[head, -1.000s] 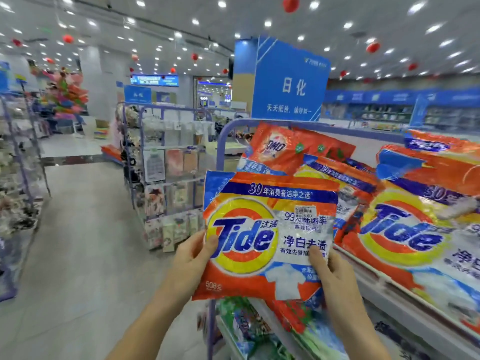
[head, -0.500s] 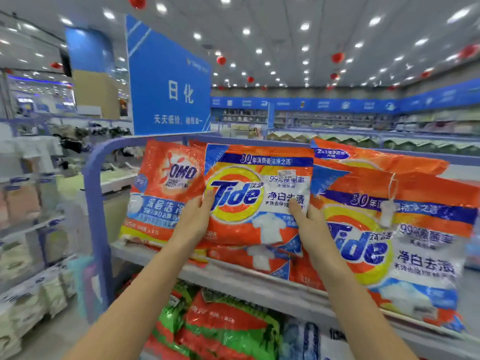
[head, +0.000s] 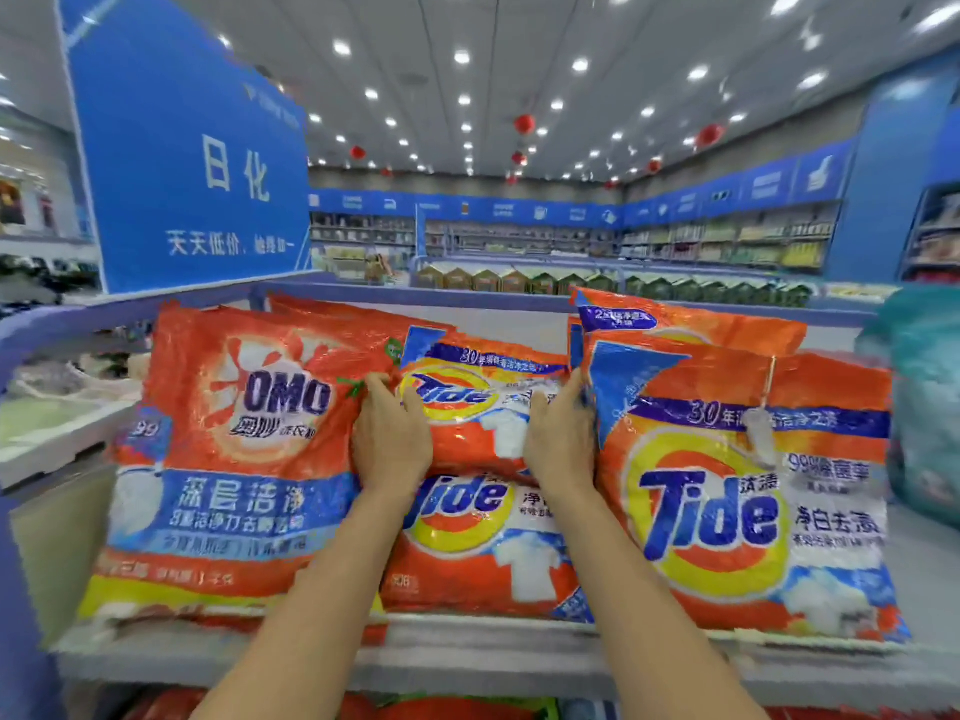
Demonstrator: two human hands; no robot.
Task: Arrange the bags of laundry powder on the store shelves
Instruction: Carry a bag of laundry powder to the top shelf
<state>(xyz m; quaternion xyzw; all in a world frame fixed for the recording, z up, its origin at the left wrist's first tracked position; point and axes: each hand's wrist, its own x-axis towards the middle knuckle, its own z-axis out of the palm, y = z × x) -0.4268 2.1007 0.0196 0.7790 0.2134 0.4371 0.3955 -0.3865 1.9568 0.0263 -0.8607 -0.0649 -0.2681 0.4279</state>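
Orange small Tide bag [head: 475, 407]: top of the middle stack on the top shelf [head: 467, 652], lying tilted back on a second small Tide bag [head: 483, 543] of the same print. Flanked by a large OMO bag [head: 234, 459] to the left and a large Tide bag [head: 727, 491] to the right, both leaning back and touching or overlapping the middle stack at its edges.

Left hand [head: 389, 439]: pressed on the left edge of the upper small bag, fingers curled over that edge next to the OMO bag, thumb laid on the printed face. Grip closed on the bag edge.

Right hand [head: 561, 439]: pressed on the right edge of the same bag, fingers tucked between it and the large Tide bag, thumb on the printed face. Grip closed on the bag edge. Both forearms extended up from the lower frame edge.

Behind the large Tide bag: one more orange bag [head: 691, 324], only its top strip visible. Teal package [head: 924, 407] at the far right of the shelf, blurred, print not readable. Blue sign [head: 192, 148] with white characters standing upright above the left end of the shelf. Lower shelf contents at the bottom frame edge: red and green packaging, mostly hidden.
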